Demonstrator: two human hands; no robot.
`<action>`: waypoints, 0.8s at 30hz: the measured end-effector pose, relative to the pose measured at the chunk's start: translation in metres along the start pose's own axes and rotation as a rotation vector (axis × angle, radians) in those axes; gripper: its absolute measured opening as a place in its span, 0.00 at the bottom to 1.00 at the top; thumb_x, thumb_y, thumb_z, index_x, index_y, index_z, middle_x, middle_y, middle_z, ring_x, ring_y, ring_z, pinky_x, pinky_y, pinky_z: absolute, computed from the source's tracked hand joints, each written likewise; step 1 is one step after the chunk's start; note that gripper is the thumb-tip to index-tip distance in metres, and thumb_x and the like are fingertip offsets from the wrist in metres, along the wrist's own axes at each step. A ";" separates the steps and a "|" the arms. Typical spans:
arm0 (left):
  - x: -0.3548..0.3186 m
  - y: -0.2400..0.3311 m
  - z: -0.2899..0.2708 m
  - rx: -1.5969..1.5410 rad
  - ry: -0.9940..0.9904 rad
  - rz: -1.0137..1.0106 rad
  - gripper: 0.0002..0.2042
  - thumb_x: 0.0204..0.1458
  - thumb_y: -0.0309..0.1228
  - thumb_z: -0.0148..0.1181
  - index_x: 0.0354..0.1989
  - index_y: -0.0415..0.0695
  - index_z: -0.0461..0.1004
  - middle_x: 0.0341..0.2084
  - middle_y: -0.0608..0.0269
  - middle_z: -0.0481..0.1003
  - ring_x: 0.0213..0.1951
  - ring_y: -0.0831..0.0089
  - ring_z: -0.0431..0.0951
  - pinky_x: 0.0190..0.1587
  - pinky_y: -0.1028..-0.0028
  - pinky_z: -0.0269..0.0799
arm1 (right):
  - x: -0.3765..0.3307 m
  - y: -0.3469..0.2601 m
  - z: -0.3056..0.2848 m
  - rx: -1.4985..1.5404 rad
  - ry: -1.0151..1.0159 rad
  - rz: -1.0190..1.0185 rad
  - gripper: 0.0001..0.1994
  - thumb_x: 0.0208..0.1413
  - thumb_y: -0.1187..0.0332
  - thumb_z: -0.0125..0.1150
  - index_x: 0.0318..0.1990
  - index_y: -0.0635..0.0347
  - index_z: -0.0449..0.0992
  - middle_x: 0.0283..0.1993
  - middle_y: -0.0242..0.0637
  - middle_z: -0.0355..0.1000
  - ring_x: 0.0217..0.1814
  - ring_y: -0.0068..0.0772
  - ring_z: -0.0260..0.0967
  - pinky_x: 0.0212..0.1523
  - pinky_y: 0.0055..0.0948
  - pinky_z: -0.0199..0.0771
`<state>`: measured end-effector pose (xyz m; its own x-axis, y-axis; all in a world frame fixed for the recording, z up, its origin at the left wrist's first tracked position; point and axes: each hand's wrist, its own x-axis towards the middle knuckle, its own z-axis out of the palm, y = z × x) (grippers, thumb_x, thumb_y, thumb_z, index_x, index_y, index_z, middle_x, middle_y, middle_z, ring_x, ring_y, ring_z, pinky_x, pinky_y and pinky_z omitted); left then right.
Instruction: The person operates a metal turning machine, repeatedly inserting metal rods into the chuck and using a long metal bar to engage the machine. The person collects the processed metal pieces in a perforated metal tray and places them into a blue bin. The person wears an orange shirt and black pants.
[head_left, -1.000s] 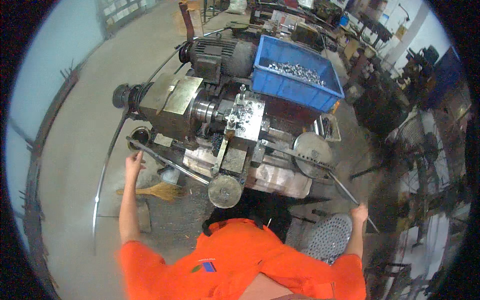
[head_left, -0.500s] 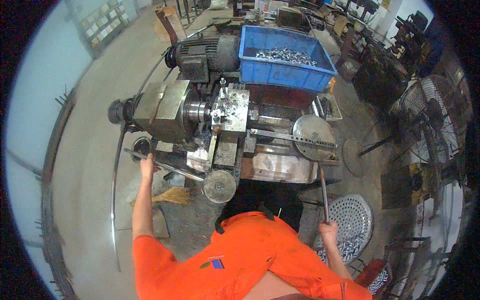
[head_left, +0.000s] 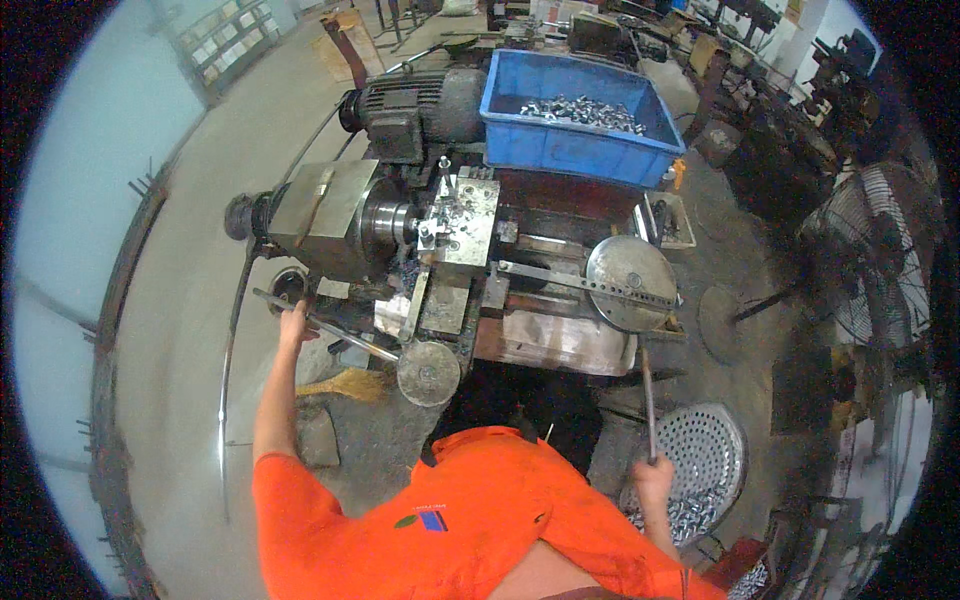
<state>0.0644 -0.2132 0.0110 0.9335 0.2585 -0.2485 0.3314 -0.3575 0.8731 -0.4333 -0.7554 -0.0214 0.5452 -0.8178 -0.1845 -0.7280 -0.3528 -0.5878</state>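
My left hand (head_left: 293, 326) is closed around the outer part of a long metal lever (head_left: 350, 337). That lever slopes down to a round metal disc (head_left: 428, 373) at the front of a small lathe. Low on the right, my right hand (head_left: 653, 474) grips the near end of another lever (head_left: 649, 405), which points up toward a larger disc (head_left: 630, 283) with a perforated bar across it. Between the two, the tool block (head_left: 462, 222) sits just right of the spindle chuck (head_left: 385, 222). Whether a workpiece is in the chuck is too small to tell.
A blue crate (head_left: 580, 145) of small shiny metal parts stands behind the lathe, beside a motor (head_left: 420, 115). Similar parts lie in a perforated metal basin (head_left: 722, 440) by my right arm. A straw broom (head_left: 345, 385) lies at left; a large fan (head_left: 865, 255) stands at right.
The view has shifted slightly. The left lever's disc sits a little farther left, and my right hand and its lever appear slightly lower. Both hands keep their grip.
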 end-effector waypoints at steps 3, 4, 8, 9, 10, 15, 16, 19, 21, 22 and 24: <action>-0.010 0.002 -0.007 0.011 -0.027 -0.030 0.20 0.50 0.42 0.48 0.31 0.32 0.72 0.12 0.48 0.71 0.11 0.60 0.73 0.13 0.70 0.70 | 0.040 -0.006 -0.049 -0.305 0.070 -0.038 0.14 0.32 0.64 0.58 0.27 0.63 0.70 0.22 0.51 0.68 0.26 0.55 0.68 0.27 0.44 0.66; -0.010 -0.001 -0.006 -0.018 -0.031 -0.040 0.20 0.50 0.42 0.48 0.32 0.33 0.72 0.12 0.50 0.71 0.11 0.61 0.73 0.13 0.70 0.70 | 0.055 -0.017 -0.070 -0.410 0.018 -0.041 0.17 0.36 0.63 0.55 0.35 0.64 0.71 0.27 0.52 0.69 0.33 0.55 0.68 0.36 0.46 0.67; 0.002 -0.008 0.012 -0.117 -0.094 -0.003 0.19 0.51 0.42 0.49 0.37 0.35 0.71 0.14 0.57 0.69 0.12 0.62 0.73 0.13 0.72 0.69 | 0.184 0.048 -0.099 -0.847 0.217 0.005 0.15 0.36 0.61 0.57 0.32 0.60 0.72 0.34 0.46 0.70 0.37 0.49 0.68 0.39 0.43 0.68; 0.008 -0.019 0.011 -0.144 -0.109 0.006 0.20 0.51 0.43 0.49 0.38 0.35 0.71 0.14 0.57 0.68 0.12 0.62 0.73 0.13 0.72 0.69 | 0.207 0.041 -0.099 -0.844 0.344 -0.066 0.16 0.33 0.62 0.59 0.32 0.60 0.72 0.33 0.45 0.71 0.38 0.48 0.68 0.40 0.43 0.68; 0.013 -0.026 0.012 -0.166 -0.132 0.019 0.21 0.52 0.44 0.49 0.39 0.35 0.70 0.15 0.57 0.68 0.12 0.62 0.73 0.13 0.72 0.69 | 0.222 0.033 -0.099 -0.838 0.471 -0.128 0.17 0.30 0.62 0.62 0.31 0.60 0.73 0.33 0.44 0.71 0.38 0.47 0.69 0.41 0.44 0.68; 0.014 -0.028 -0.004 -0.384 -0.177 -0.028 0.28 0.51 0.53 0.48 0.46 0.37 0.65 0.26 0.54 0.72 0.24 0.66 0.76 0.25 0.72 0.73 | 0.198 -0.025 -0.046 -0.683 0.631 -0.273 0.33 0.31 0.66 0.56 0.53 0.64 0.63 0.54 0.47 0.62 0.59 0.48 0.55 0.61 0.39 0.49; 0.016 -0.044 -0.008 -0.539 -0.060 -0.053 0.27 0.51 0.53 0.47 0.46 0.38 0.65 0.28 0.54 0.73 0.24 0.69 0.74 0.24 0.73 0.70 | 0.179 -0.035 -0.033 -0.552 0.653 -0.354 0.35 0.31 0.66 0.56 0.55 0.64 0.61 0.57 0.48 0.59 0.63 0.49 0.49 0.62 0.42 0.47; 0.053 -0.130 -0.046 0.236 -0.234 0.163 0.23 0.48 0.46 0.54 0.43 0.38 0.69 0.26 0.58 0.75 0.29 0.69 0.74 0.33 0.68 0.69 | 0.125 -0.062 -0.001 -0.292 0.519 -0.390 0.34 0.31 0.68 0.56 0.55 0.63 0.62 0.57 0.51 0.59 0.61 0.52 0.51 0.61 0.41 0.49; 0.027 -0.118 0.004 0.965 -0.160 0.306 0.24 0.43 0.46 0.59 0.43 0.40 0.70 0.33 0.53 0.75 0.38 0.59 0.76 0.39 0.64 0.70 | 0.088 -0.050 0.005 -0.255 0.414 -0.330 0.32 0.31 0.69 0.56 0.52 0.63 0.65 0.55 0.52 0.61 0.58 0.53 0.55 0.59 0.39 0.54; 0.016 -0.108 0.011 1.037 -0.229 0.394 0.24 0.44 0.47 0.58 0.42 0.40 0.71 0.34 0.53 0.75 0.39 0.58 0.75 0.40 0.64 0.70 | 0.080 -0.044 0.009 -0.240 0.382 -0.299 0.30 0.31 0.70 0.56 0.50 0.63 0.67 0.54 0.52 0.62 0.57 0.53 0.57 0.58 0.39 0.56; 0.005 -0.093 0.022 1.170 -0.361 0.563 0.23 0.45 0.48 0.56 0.41 0.41 0.71 0.36 0.52 0.74 0.40 0.57 0.75 0.41 0.63 0.70 | 0.073 -0.032 0.020 -0.208 0.317 -0.250 0.26 0.31 0.70 0.57 0.46 0.63 0.70 0.52 0.53 0.64 0.54 0.53 0.61 0.55 0.37 0.60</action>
<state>0.0408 -0.1982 -0.0803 0.9040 -0.3599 -0.2310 -0.3537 -0.9328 0.0692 -0.3619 -0.7951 -0.0320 0.5840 -0.7835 0.2123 -0.6761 -0.6142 -0.4069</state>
